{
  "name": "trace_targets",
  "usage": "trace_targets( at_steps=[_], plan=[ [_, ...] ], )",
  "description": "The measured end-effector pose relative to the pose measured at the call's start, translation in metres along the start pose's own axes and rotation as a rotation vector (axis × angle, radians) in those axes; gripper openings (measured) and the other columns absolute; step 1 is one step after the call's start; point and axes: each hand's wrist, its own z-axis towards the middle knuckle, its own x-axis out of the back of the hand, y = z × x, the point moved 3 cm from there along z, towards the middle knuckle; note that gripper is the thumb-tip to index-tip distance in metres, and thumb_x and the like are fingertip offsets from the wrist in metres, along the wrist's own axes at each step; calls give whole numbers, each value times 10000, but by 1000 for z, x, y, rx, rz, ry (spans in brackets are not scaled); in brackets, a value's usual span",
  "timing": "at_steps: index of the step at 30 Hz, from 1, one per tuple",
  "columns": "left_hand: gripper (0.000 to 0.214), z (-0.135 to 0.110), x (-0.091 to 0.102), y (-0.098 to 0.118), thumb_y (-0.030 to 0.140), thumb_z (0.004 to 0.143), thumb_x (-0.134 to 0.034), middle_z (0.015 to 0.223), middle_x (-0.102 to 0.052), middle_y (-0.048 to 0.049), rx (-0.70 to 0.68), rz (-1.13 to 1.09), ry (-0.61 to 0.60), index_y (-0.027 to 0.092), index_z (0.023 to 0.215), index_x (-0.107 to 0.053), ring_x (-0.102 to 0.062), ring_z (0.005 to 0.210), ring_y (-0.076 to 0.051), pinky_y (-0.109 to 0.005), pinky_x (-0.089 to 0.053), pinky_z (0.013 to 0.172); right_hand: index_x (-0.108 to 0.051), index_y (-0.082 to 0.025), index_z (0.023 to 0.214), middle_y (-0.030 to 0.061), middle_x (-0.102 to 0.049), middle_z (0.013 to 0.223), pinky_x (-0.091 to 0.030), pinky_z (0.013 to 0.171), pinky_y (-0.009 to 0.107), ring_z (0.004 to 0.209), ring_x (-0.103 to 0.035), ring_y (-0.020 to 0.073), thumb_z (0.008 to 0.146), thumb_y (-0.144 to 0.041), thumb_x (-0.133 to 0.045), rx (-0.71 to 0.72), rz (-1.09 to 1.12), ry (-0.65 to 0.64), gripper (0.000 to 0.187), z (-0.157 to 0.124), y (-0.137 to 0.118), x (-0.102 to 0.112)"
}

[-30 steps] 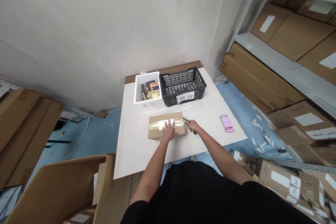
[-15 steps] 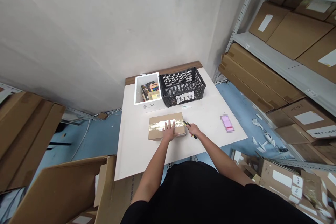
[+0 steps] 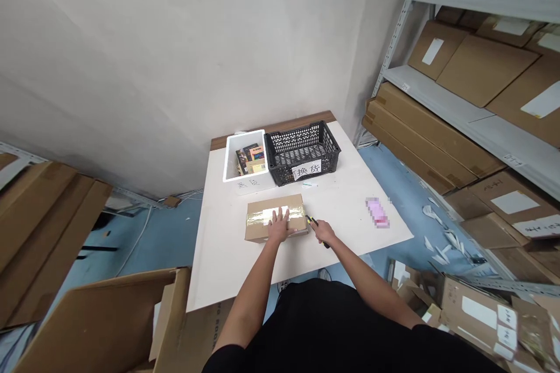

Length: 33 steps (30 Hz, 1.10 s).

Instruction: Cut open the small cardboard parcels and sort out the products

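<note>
A taped cardboard box (image 3: 258, 213) with a white label on top lies on the white table (image 3: 219, 268) in front of me. My left hand (image 3: 279, 226) rests on its top with the fingers spread, partly covering the label. In my right hand (image 3: 324, 233) is a black and yellow box cutter (image 3: 312, 221), the fingers wrapped round its handle. Its tip points at the box's right end, close to the tape; whether it touches cannot be made out.
Behind the box stand a white foam box (image 3: 245, 185) with several small packages inside and a black plastic crate (image 3: 301, 154). A pixelated pink item (image 3: 377, 213) lies at the right. Shelves with cartons (image 3: 485, 70) rise at right; a large open carton (image 3: 100, 315) is at lower left.
The view has tilted up a little, so the table sits lower in it. My left hand stays on the box, and the box cutter remains by its right end.
</note>
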Motion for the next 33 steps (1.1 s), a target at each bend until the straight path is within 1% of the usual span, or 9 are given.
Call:
trace_targets(
  at_steps=[3,8,10,13,17,19,23,27,33],
  plan=[
    [1041,-1,-1,0,778,892,-545,1780,95,-45,11,-7,-3,352,1703,-49,62,1635,-367,-572,-207,1283,-634,-180,1028,13,-717,697,-422,549,214,439,-629,120,1103,-518,-388,-12,12,58,425,10,-8,8],
    [1044,-3,-1,1,769,893,-555,1779,100,-52,26,-10,-9,342,1704,-55,75,1633,-368,-573,-196,1287,-673,-165,1077,58,-756,763,-441,573,243,501,-675,158,1099,-476,-395,-8,-42,54,418,34,-36,14],
    [1039,-3,-2,2,765,898,-552,1780,96,-57,32,-14,-10,337,1704,-57,76,1633,-369,-573,-196,1286,-684,-164,1111,65,-762,768,-449,591,250,523,-689,170,1097,-479,-394,-19,-69,47,428,38,-42,13],
    [1041,-3,-2,2,767,898,-551,1780,95,-65,37,-20,-17,344,1703,-45,75,1632,-373,-586,-205,1279,-688,-171,1130,60,-762,763,-453,607,251,533,-694,172,1094,-503,-395,-26,-78,46,445,38,-39,10],
    [1042,-1,-4,1,779,892,-546,1780,92,-71,24,-37,-16,341,1704,-60,70,1632,-378,-590,-209,1273,-677,-172,1070,42,-751,762,-439,579,236,473,-651,140,1100,-485,-389,-23,-22,70,426,33,-26,6],
    [1051,0,-4,1,787,885,-548,1780,90,-71,19,-45,-8,340,1704,-63,64,1633,-376,-583,-202,1276,-666,-172,1036,26,-733,723,-438,571,227,445,-627,128,1103,-461,-394,-16,21,66,402,33,-21,6],
    [1061,2,-5,1,794,882,-541,1780,96,-71,18,-54,-13,342,1703,-44,68,1634,-374,-582,-187,1279,-642,-187,953,-19,-665,599,-439,575,206,440,-608,124,1102,-460,-417,4,79,47,384,36,-23,9],
    [1049,0,-3,3,787,888,-528,1778,107,-60,13,-75,-25,334,1705,-51,84,1634,-367,-585,-179,1280,-614,-199,888,-43,-610,534,-437,577,204,435,-598,127,1097,-456,-441,12,64,43,373,39,-28,10],
    [1012,-3,-6,2,793,886,-498,1782,83,-20,3,-87,16,369,1700,-71,69,1639,-349,-595,-188,1275,-558,-212,882,-60,-570,516,-427,543,206,415,-589,125,1106,-422,-405,-17,118,128,343,39,-25,-1]
  ],
)
